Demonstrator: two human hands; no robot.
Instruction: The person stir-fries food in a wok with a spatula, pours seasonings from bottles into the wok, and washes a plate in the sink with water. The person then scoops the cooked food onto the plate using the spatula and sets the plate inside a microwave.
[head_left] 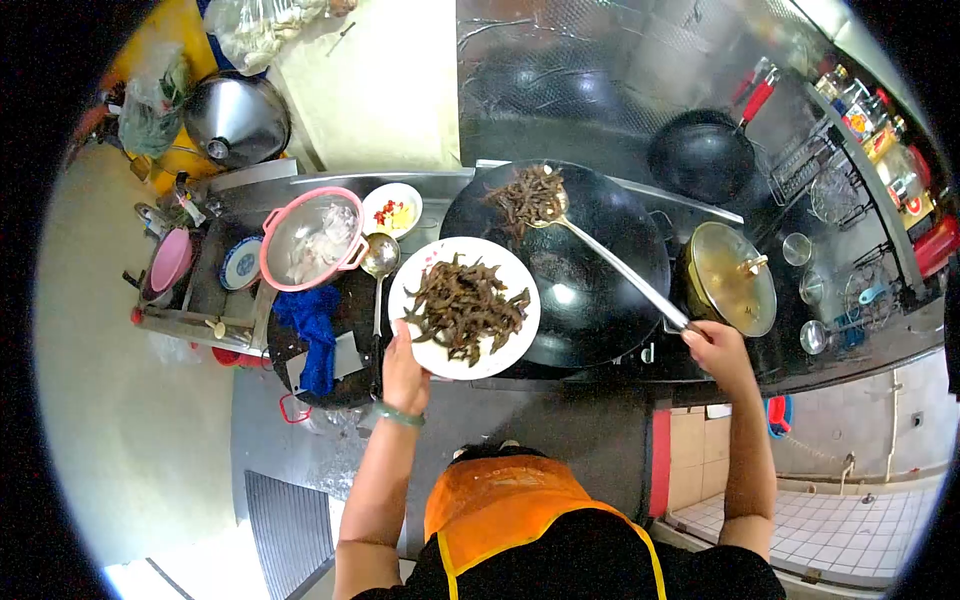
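My left hand [404, 375] grips the near-left rim of a white plate [408, 345], heaped with dark brown, curled food pieces [466, 308]. The plate is held over the left edge of a large black wok [600, 300]. My right hand [716, 350] is closed on the dark handle end of a long metal wok spatula [635, 275]. Its head reaches into the upper left of the wok, against a pile of the same brown pieces [527, 202]. The food partly hides the head. A ladle [381, 256] rests just left of the plate.
Left stand a pink-rimmed basin [270, 250] with pale food and a small dish [414, 212] of red and yellow bits. A blue cloth [318, 340] lies below. Right of the wok is a covered pot [730, 280]; a black pan [702, 160] is behind it. Bottles [870, 120] line a shelf.
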